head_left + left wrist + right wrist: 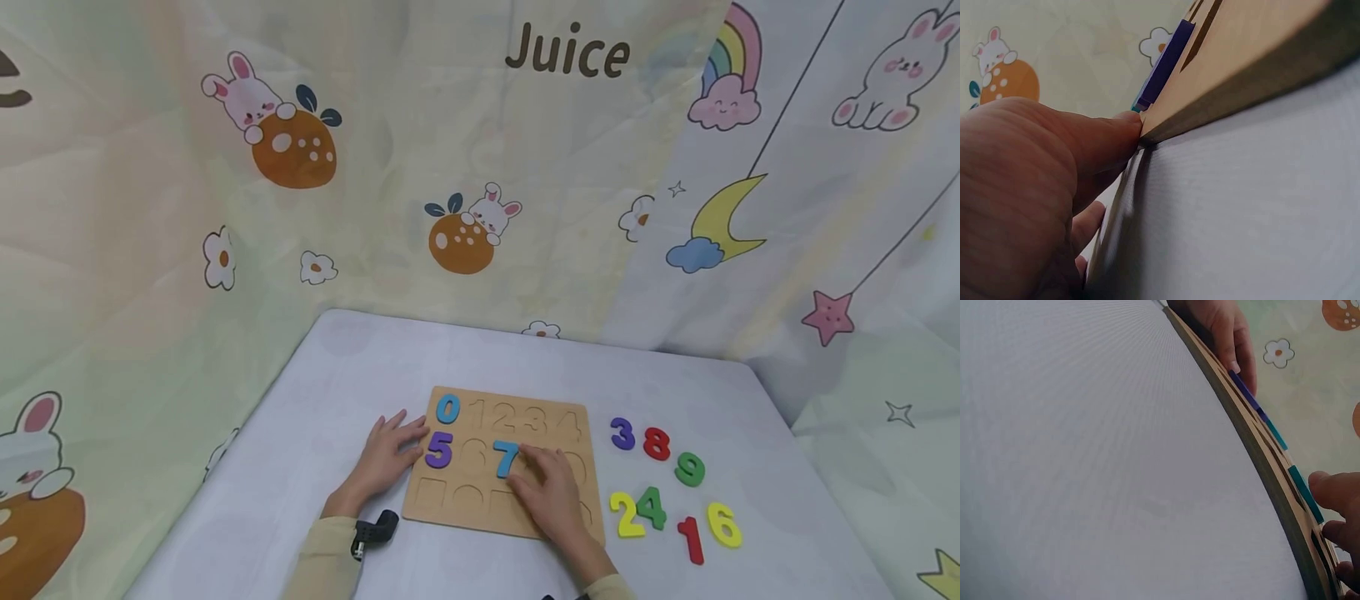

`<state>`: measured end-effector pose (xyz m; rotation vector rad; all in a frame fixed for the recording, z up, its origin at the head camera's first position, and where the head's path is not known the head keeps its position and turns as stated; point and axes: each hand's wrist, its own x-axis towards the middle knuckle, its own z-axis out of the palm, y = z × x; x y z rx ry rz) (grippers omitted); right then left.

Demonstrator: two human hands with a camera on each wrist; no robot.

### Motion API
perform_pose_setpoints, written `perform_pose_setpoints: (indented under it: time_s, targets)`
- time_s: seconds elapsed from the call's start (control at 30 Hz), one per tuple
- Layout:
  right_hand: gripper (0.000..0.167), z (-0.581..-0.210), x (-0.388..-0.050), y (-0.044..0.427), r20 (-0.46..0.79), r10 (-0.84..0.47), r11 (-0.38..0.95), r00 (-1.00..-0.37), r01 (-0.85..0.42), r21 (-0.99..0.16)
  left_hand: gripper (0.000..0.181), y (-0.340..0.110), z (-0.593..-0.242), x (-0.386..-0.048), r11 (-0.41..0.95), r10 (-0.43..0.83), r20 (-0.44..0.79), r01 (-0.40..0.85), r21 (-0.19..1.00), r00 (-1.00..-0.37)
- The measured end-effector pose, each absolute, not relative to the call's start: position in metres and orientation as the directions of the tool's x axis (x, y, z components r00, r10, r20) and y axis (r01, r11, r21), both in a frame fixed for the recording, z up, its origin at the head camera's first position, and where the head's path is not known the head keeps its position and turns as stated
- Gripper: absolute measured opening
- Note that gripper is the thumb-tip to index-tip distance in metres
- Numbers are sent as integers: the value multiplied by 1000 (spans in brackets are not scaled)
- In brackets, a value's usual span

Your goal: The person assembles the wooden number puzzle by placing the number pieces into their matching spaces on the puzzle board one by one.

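The wooden number board point(480, 512) lies flat on the table. At its left edge rests my left hand point(386, 457), fingers spread; in the left wrist view this hand point(1029, 187) has its thumb against the board's corner, near the purple 5 point(1169, 65). My right hand point(553, 496) pinches the blue 7 point(505, 458) between thumb and fingers, over the middle row, third place. In the right wrist view, fingertips point(1321, 484) touch the teal-looking 7 point(1305, 492). Whether it sits fully in its recess, I cannot tell. The blue 0 point(447, 409) and purple 5 point(438, 450) are at the board's left.
Loose numbers lie right of the board: purple 3 point(622, 433), red 8 point(657, 443), green 9 point(690, 469), yellow 2 point(626, 517), green 4 point(652, 507), red 1 point(691, 540), yellow 6 point(723, 525). Printed cloth point(390, 167) hangs behind the white table point(360, 350).
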<state>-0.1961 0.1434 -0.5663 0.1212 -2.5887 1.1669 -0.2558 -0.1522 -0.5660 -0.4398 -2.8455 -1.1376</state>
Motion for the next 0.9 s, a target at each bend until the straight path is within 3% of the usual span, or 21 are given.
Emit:
perform_pose_setpoints:
  time_s: [0.33, 0.9]
  targets:
    - [43, -566, -189, 151, 272, 59, 652, -960, -170, -739, 35, -152, -567, -254, 691, 252, 202, 322, 647, -946]
    - [38, -558, -177, 179, 246, 142, 636, -959, -102, -765, 35, -152, -565, -255, 691, 253, 183, 310, 653, -950]
